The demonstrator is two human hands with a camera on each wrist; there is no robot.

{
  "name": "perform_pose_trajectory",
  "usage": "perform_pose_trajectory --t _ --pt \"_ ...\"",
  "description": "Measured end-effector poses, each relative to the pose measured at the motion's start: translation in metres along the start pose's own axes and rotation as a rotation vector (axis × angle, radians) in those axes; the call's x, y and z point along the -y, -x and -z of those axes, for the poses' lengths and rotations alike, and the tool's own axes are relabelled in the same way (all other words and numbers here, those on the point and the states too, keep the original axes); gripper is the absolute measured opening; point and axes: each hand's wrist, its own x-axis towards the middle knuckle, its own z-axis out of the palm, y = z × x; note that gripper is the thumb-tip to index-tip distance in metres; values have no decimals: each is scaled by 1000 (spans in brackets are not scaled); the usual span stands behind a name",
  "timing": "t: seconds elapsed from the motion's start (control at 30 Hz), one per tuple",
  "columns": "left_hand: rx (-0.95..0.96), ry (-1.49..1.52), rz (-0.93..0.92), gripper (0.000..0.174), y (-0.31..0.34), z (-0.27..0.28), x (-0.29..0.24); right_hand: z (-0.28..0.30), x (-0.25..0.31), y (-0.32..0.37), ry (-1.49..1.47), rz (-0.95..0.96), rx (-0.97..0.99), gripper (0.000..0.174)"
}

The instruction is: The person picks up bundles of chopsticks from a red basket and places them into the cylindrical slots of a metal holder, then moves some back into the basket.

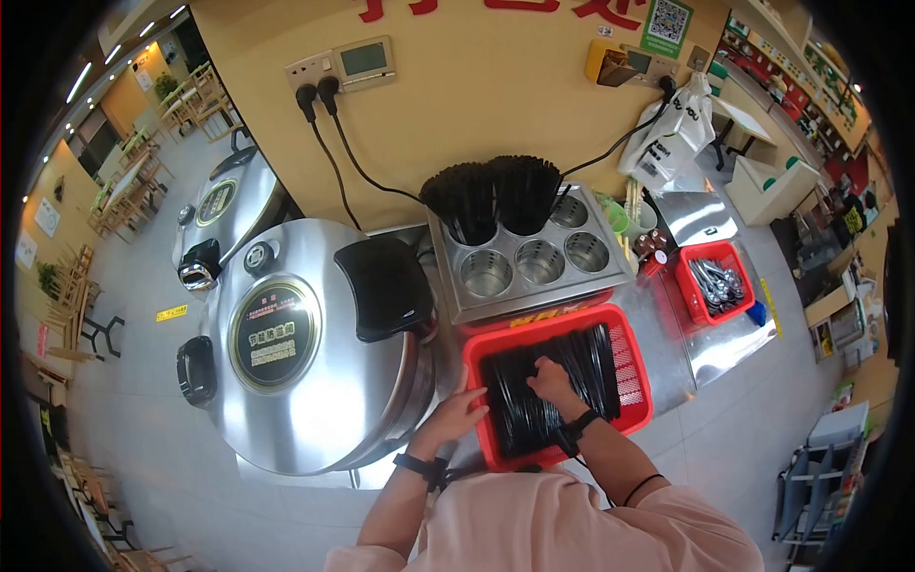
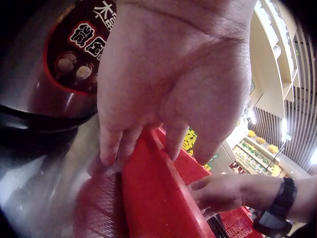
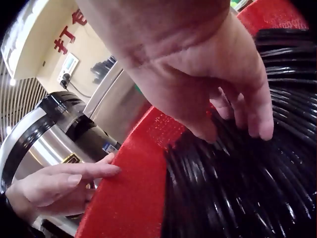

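Note:
Black chopsticks, many of them, lie in a red basket. The right hand is over the basket, fingers bent downward and fingertips touching the chopsticks; thumb and fingers stand apart, with no stick visibly held. At the basket's left side, the left hand holds the rim, its fingers on both sides of the wall in the left wrist view.
Behind the basket stands a metal holder with perforated cups, two filled with black chopsticks. A large round steel cooker is on the left. A smaller red basket of spoons and a white plastic bag are on the right.

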Motion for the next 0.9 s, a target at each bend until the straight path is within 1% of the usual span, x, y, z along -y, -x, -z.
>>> perform_pose_trajectory --t 0.1,0.17,0.2,0.27,0.3,0.37,0.4,0.47,0.5,0.53,0.57,0.6,0.63,0.67,0.73,0.77,0.83,0.9 --pt "16 35 21 51 1 1 -1 2 -7 3 77 21 -6 52" --pt "2 16 4 50 2 1 -3 5 -16 6 44 137 -4 44" --pt "4 15 4 50 1 1 -2 8 -20 7 43 135 -4 44" --pt "-4 11 -8 50 2 0 -2 17 -27 10 137 211 72 33" --pt "-1 11 -7 50 1 1 -3 25 -25 14 136 209 74 33" --pt "24 60 37 50 2 2 -4 39 -25 23 233 284 321 26" --pt "31 60 39 50 2 0 -3 35 -36 22 230 277 323 26" --pt "-12 21 -17 49 1 -1 0 22 -59 21 347 490 647 25" --pt "-8 21 -18 49 0 -3 4 20 -63 33 411 536 642 24" --pt "-50 -55 -60 49 -1 -6 9 13 -70 38 410 534 642 24" --pt "-95 -130 -102 50 -1 -7 12 5 -80 41 485 560 711 23" --pt "-95 -129 -101 50 -1 -7 10 -1 -84 45 561 587 781 23" --pt "-88 -120 -82 49 0 -6 9 -5 -88 47 561 504 784 23" --pt "-80 -111 -62 49 0 -4 4 -3 -87 50 562 505 785 23" --pt "-72 -91 -42 49 4 -1 -6 2 -85 59 497 491 686 23" --pt "-59 -74 -26 49 5 0 -10 2 -85 59 493 490 686 23" --pt "-38 -50 -3 49 3 2 -11 3 -83 56 487 664 761 23" --pt "-21 -24 23 48 2 2 -9 -5 -92 50 471 686 762 23"
